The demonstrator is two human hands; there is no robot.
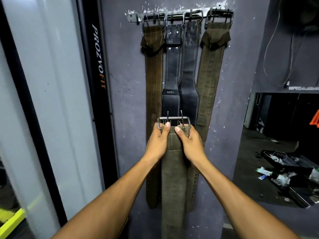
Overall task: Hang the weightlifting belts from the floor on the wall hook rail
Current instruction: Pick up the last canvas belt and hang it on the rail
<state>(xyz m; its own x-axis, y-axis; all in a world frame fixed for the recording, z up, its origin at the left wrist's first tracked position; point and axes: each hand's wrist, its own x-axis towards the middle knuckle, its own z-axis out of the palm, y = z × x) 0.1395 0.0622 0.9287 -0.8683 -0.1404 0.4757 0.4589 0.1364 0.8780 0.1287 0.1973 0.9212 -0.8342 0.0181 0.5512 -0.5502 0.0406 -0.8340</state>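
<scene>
A metal hook rail (134, 17) is fixed high on the purple wall. Several belts hang from it: a brown one (154, 87) at the left, two black leather ones (170, 73) (189, 69) in the middle, an olive one (209, 73) at the right. I hold another olive belt (173, 178) upright in front of them, well below the rail. Its steel buckle (173, 118) with two prongs points up. My left hand (158, 144) and my right hand (190, 144) grip the belt just under the buckle, thumbs on its face. The belt's tail hangs down between my forearms.
A black machine upright marked PROZVOFIT (98, 57) stands left of the wall panel, beside a glossy white panel (57, 100). At the right, a dark opening shows floor litter and bottles (283, 176). A cable (276, 54) hangs at the upper right.
</scene>
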